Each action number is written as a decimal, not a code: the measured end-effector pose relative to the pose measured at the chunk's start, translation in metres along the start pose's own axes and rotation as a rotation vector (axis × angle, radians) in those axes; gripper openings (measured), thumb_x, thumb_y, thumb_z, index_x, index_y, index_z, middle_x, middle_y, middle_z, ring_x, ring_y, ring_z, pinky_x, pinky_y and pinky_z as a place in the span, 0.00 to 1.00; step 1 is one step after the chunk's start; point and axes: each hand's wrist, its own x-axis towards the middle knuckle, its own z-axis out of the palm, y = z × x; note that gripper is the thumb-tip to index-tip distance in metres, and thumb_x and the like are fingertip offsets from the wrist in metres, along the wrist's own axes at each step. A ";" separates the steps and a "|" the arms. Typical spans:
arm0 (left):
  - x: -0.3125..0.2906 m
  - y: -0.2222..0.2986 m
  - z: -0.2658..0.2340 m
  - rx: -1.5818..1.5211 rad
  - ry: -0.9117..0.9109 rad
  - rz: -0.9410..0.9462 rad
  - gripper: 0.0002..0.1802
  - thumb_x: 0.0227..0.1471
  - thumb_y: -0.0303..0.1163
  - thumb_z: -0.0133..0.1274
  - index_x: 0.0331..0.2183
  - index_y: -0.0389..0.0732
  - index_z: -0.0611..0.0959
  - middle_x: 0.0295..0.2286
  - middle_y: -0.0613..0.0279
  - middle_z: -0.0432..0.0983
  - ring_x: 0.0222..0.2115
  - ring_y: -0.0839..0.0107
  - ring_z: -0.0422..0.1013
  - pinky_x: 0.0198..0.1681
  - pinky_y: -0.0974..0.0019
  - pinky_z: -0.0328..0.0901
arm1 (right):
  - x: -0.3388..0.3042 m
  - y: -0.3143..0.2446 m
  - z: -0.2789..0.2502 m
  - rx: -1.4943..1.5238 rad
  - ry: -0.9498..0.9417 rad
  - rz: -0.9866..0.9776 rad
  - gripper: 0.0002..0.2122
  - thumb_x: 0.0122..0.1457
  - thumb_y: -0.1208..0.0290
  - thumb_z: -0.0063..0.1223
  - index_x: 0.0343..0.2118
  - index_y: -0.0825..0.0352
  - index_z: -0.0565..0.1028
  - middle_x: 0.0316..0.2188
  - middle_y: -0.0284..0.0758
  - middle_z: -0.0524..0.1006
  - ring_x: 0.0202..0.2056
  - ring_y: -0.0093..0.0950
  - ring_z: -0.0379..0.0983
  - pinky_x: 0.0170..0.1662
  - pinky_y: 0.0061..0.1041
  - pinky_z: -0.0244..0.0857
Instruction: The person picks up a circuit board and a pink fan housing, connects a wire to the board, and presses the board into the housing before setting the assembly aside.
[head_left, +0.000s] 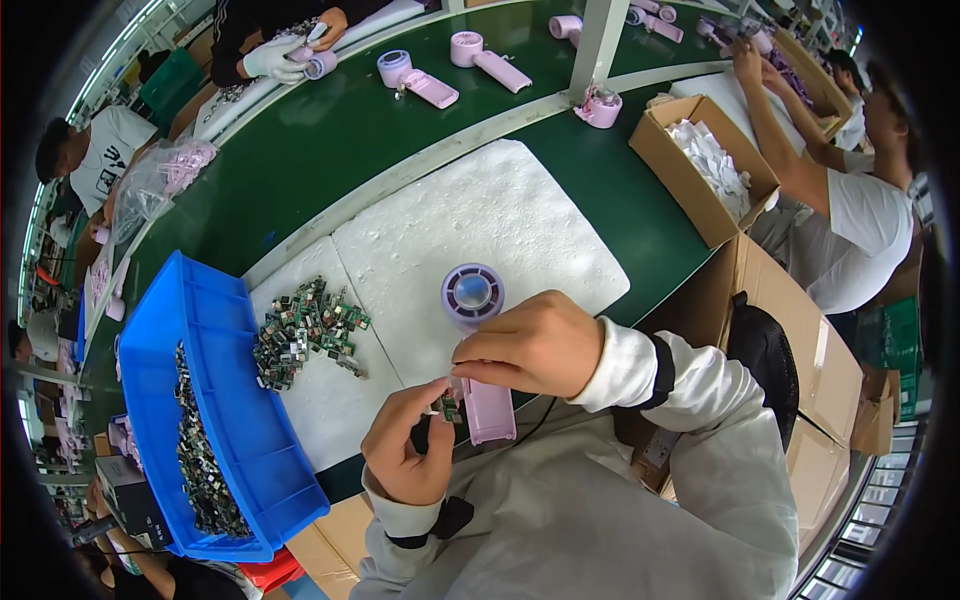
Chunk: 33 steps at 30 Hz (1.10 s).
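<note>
A small handheld fan with a lilac round head (472,292) and a pink handle (488,412) lies in front of me, its handle toward me. My left hand (408,440) pinches a small green circuit board (447,406) between thumb and fingers, just left of the handle. Across the fan's neck reaches my right hand (535,345), its fingers closed and curled by the top of the handle. What those fingertips grip is hidden beneath them. Left of the fan, a loose pile of green circuit boards (308,332) rests on the white foam sheet (480,210).
A blue bin (225,400) holding many more circuit boards stands at the left. Pink fans (420,80) lie on the green conveyor (350,120) beyond a metal rail. At the right is a cardboard box (690,170) with white scraps. Co-workers sit across and to the sides.
</note>
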 end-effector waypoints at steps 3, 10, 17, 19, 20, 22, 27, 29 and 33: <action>0.010 -0.005 0.007 -0.102 -0.042 0.083 0.20 0.52 0.15 0.58 0.49 0.28 0.81 0.45 0.48 0.78 0.42 0.64 0.77 0.46 0.66 0.70 | 0.005 -0.003 0.009 -0.022 0.046 0.034 0.07 0.57 0.70 0.62 0.37 0.62 0.82 0.25 0.31 0.79 0.23 0.31 0.77 0.26 0.30 0.71; 0.011 -0.016 0.011 -0.285 0.053 -0.004 0.19 0.54 0.12 0.58 0.49 0.28 0.80 0.45 0.51 0.77 0.44 0.66 0.78 0.50 0.65 0.73 | 0.002 -0.002 0.013 -0.011 0.086 0.054 0.08 0.55 0.69 0.65 0.38 0.61 0.82 0.24 0.30 0.79 0.22 0.31 0.76 0.26 0.29 0.70; 0.013 -0.011 0.010 -0.417 0.052 -0.098 0.18 0.54 0.11 0.58 0.48 0.27 0.80 0.45 0.52 0.76 0.44 0.67 0.78 0.48 0.68 0.74 | -0.001 0.003 0.010 -0.032 0.021 -0.040 0.10 0.53 0.71 0.66 0.39 0.63 0.83 0.24 0.31 0.78 0.22 0.32 0.76 0.26 0.29 0.70; 0.013 -0.013 0.009 -0.459 0.063 -0.122 0.17 0.54 0.11 0.59 0.47 0.27 0.80 0.45 0.52 0.75 0.44 0.68 0.78 0.48 0.69 0.74 | -0.001 0.003 0.012 -0.017 0.023 -0.044 0.10 0.53 0.71 0.65 0.38 0.63 0.82 0.24 0.31 0.78 0.22 0.32 0.75 0.26 0.29 0.70; 0.013 -0.015 0.009 -0.445 0.060 -0.104 0.17 0.54 0.11 0.59 0.47 0.27 0.80 0.44 0.53 0.75 0.44 0.68 0.78 0.48 0.69 0.74 | -0.001 0.002 0.012 -0.012 0.028 -0.042 0.09 0.52 0.72 0.65 0.38 0.63 0.82 0.24 0.31 0.78 0.22 0.32 0.75 0.25 0.29 0.70; 0.014 -0.018 0.010 -0.416 0.051 -0.066 0.16 0.54 0.12 0.59 0.46 0.27 0.79 0.44 0.53 0.75 0.44 0.69 0.77 0.48 0.69 0.74 | -0.002 0.003 0.013 -0.004 0.031 -0.042 0.09 0.52 0.73 0.65 0.37 0.63 0.82 0.25 0.32 0.78 0.22 0.32 0.75 0.25 0.30 0.70; 0.019 -0.011 0.012 -0.373 0.045 -0.116 0.13 0.54 0.12 0.59 0.42 0.29 0.80 0.40 0.57 0.77 0.43 0.71 0.76 0.47 0.69 0.72 | -0.002 0.004 0.013 0.034 0.022 -0.025 0.06 0.52 0.73 0.64 0.33 0.62 0.81 0.22 0.31 0.76 0.22 0.32 0.75 0.25 0.30 0.69; 0.021 -0.012 0.009 -0.398 0.036 -0.138 0.14 0.52 0.11 0.60 0.42 0.30 0.80 0.40 0.58 0.77 0.43 0.72 0.76 0.47 0.69 0.71 | -0.001 0.004 0.011 0.058 0.002 -0.005 0.05 0.52 0.71 0.63 0.31 0.61 0.79 0.20 0.30 0.74 0.23 0.31 0.76 0.25 0.31 0.68; 0.022 -0.012 0.010 -0.427 0.018 -0.161 0.15 0.53 0.10 0.59 0.43 0.30 0.79 0.41 0.58 0.76 0.43 0.72 0.76 0.49 0.68 0.72 | -0.002 0.005 0.010 0.094 0.004 0.011 0.05 0.49 0.74 0.65 0.30 0.64 0.81 0.20 0.32 0.76 0.20 0.33 0.73 0.24 0.30 0.66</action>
